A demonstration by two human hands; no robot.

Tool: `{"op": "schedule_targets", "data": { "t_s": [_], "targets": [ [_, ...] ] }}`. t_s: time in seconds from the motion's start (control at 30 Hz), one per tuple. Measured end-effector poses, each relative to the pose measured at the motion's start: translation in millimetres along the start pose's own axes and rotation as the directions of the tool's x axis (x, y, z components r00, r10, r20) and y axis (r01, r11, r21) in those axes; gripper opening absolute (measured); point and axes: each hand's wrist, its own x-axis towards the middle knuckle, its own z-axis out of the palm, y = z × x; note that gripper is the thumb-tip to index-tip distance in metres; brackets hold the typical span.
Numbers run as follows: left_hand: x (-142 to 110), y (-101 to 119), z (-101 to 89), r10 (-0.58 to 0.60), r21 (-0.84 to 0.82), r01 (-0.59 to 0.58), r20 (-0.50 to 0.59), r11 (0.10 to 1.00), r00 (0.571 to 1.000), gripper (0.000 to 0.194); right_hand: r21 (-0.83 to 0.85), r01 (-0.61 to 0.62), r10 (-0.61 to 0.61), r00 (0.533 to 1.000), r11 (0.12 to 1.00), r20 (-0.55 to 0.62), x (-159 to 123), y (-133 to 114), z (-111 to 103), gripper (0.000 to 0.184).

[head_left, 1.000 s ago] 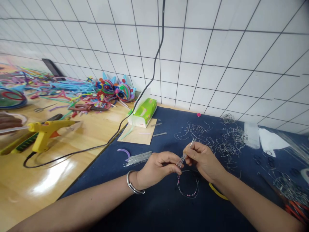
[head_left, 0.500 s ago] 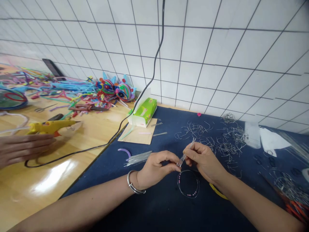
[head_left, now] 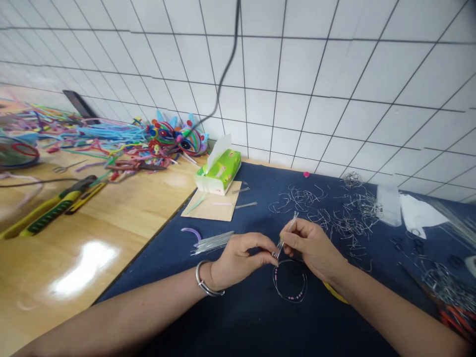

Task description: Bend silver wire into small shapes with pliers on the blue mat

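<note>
My left hand (head_left: 247, 254), a silver bangle (head_left: 207, 285) on its wrist, pinches the lower end of a small bundle of thin wires (head_left: 281, 243). Around the upper part of that bundle, the thumb and fingers of my right hand (head_left: 310, 245) are closed. The bundle slants up to the right. Just under my fingertips is a thin wire ring (head_left: 305, 282) carrying several pink beads; I cannot tell whether it joins the held wires. Left of my left hand lies a stack of straight wires (head_left: 213, 243), with a purple curved strip (head_left: 193, 234) touching it.
A green tissue pack (head_left: 225, 171) sits on a brown card (head_left: 219, 210). Loose bent wires (head_left: 342, 223) are scattered at right, with orange-handled pliers (head_left: 455, 317) nearer. On the wooden table at left are green-and-yellow pliers (head_left: 55, 213) and colourful craft pieces (head_left: 111, 134).
Another person's hand and the yellow glue gun have left the view at left, uncovering the pliers. The black cord has swung left. My hands stay nearly in place.
</note>
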Motion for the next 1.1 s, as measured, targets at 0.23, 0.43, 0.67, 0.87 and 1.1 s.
{"op": "schedule_targets", "data": {
  "t_s": [0.23, 0.43, 0.67, 0.87, 1.1],
  "targets": [
    [0.0, -0.4, -0.4, 0.019, 0.013, -0.019, 0.002, 1.0, 1.0, 0.011, -0.018, 0.033, -0.032, 0.999, 0.999, 0.027, 0.2, -0.3, -0.4, 0.011],
    [0.6, 1.6, 0.1, -0.029, 0.029, 0.029, 0.001, 0.999, 1.0, 0.013, -0.023, 0.045, -0.044, 0.998, 0.999, 0.033, 1.3, 0.6, -1.3, 0.01],
    [1.1, -0.4, 1.1, -0.185, -0.158, 0.199, 0.097, 0.967, 0.978, 0.02, -0.107, 0.085, -0.077, 0.995, 0.991, 0.07, 0.9, -4.8, -7.3, 0.01],
    [3.6, -0.4, 0.6, -0.219, -0.469, 0.316, 0.251, 0.825, 0.943, 0.018, -0.123, 0.099, -0.091, 0.993, 0.987, 0.069, 0.0, -7.8, -9.2, 0.011],
    [4.5, 4.5, 4.1, -0.322, -0.569, 0.497, 0.385, 0.655, 0.865, 0.026, -0.12, 0.055, -0.042, 0.993, 0.991, 0.109, -1.3, -8.4, -2.6, 0.015]
  ]
}}
